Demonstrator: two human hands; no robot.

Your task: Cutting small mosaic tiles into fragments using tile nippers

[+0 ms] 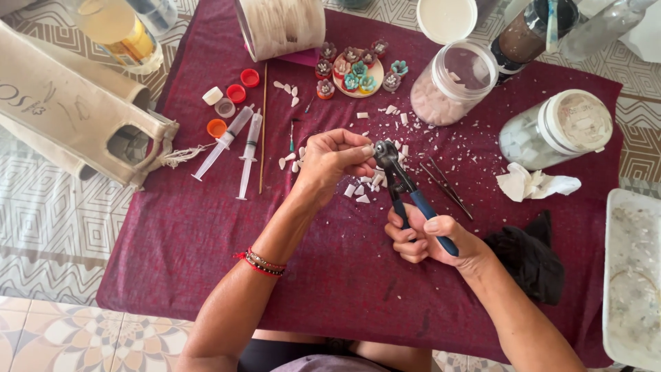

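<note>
My right hand (427,241) grips the blue handles of a pair of nippers (403,186), whose dark jaws point up and left. My left hand (332,162) pinches a small white tile piece (367,150) right at the jaws. Below and around them, several white chips (361,189) lie scattered on the maroon cloth (206,234). A red and dark bracelet circles my left wrist.
Two syringes (237,148), a thin stick (262,131), coloured caps (236,93), a small plate of coloured flower pieces (354,76), tweezers (446,187), two jars of white bits (451,83) (554,131), crumpled tissue (533,184), a black cloth (530,258), a white tray (630,275), a canvas bag (62,110).
</note>
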